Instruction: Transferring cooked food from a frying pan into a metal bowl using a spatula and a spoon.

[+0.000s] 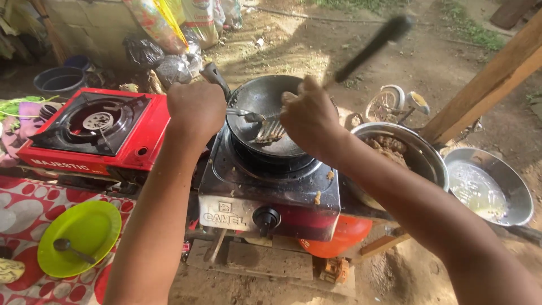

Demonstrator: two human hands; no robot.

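A black frying pan (265,96) sits on a silver portable gas stove (271,192). My left hand (195,107) is closed in a fist around the pan's black handle (213,73), whose end pokes out beyond my knuckles. My right hand (307,116) grips a spatula (270,131) with a slotted metal head resting inside the pan. Its long black handle (372,45) rises, blurred, to the upper right. A second thin metal utensil (243,114) lies across the pan's left side.
A red gas stove (96,130) stands to the left. A green plate (107,217) with a spoon lies on a red patterned cloth. Right of the pan are a metal bowl (435,164) of brown food, a shallow steel bowl (511,183) and a slanted wooden post (491,79).
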